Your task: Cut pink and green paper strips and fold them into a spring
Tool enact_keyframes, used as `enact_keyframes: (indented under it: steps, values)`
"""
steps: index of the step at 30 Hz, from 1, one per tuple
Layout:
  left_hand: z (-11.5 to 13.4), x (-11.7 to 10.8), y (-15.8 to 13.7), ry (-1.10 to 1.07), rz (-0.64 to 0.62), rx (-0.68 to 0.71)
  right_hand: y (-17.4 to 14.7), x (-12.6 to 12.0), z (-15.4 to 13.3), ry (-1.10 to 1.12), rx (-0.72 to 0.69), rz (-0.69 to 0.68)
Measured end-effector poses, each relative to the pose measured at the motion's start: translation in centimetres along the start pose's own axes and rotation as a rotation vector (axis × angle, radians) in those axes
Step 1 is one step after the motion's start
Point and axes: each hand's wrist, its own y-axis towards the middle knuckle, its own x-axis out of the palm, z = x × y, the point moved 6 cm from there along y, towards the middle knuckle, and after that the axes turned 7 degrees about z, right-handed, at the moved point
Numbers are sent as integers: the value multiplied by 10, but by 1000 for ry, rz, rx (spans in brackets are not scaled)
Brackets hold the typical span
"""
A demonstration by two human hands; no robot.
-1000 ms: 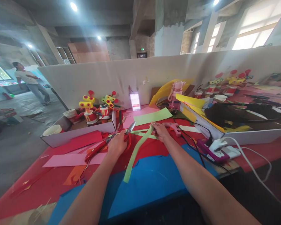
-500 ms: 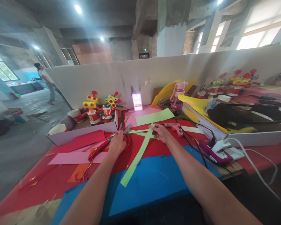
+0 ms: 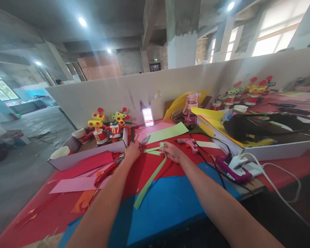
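My left hand [image 3: 133, 150] is closed around the handle end of a pair of scissors [image 3: 145, 139], whose metal blades point away to the upper right. The fingers cover most of the handle. My right hand [image 3: 171, 152] pinches a light green paper strip [image 3: 152, 182] near its top end, which is rolled into a small curl. From there the strip bends and hangs down toward the blue sheet [image 3: 170, 199]. Other narrow green strips lie flat between the two hands. Beyond them rests a wider green paper piece [image 3: 169, 132].
A pink glue gun [image 3: 188, 143] lies right of my right hand, its cable near a purple power strip [image 3: 229, 172]. Paper-cup figures [image 3: 100, 136] stand in a box at left. A red-handled tool [image 3: 103, 175] lies on pink paper. A cluttered white box [image 3: 279, 150] is at right.
The top end of the green strip has curled up in my right hand, and the strip now bends. My left hand, with the scissors, has shifted slightly forward. The view has turned a little right.
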Motion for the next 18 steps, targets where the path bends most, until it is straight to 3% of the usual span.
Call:
enact_keyframes:
  steps: [3,5,9,13,16,18]
  values:
    - [5,-12,-8,-42,118,34,1,0,0,-18,9,38]
    - [15,-26,-19,-222,184,66,-2,7,-1,-58,-2,-16]
    - [44,-32,-42,-766,-7,68,-17,31,-1,-173,-42,-210]
    - [56,-26,-55,-903,-60,73,-29,53,8,-245,-58,-377]
    - [47,-19,-58,-987,-106,44,-32,56,15,-255,-27,-368]
    - [33,-19,-57,-1069,-112,-10,-40,61,17,-270,44,-432]
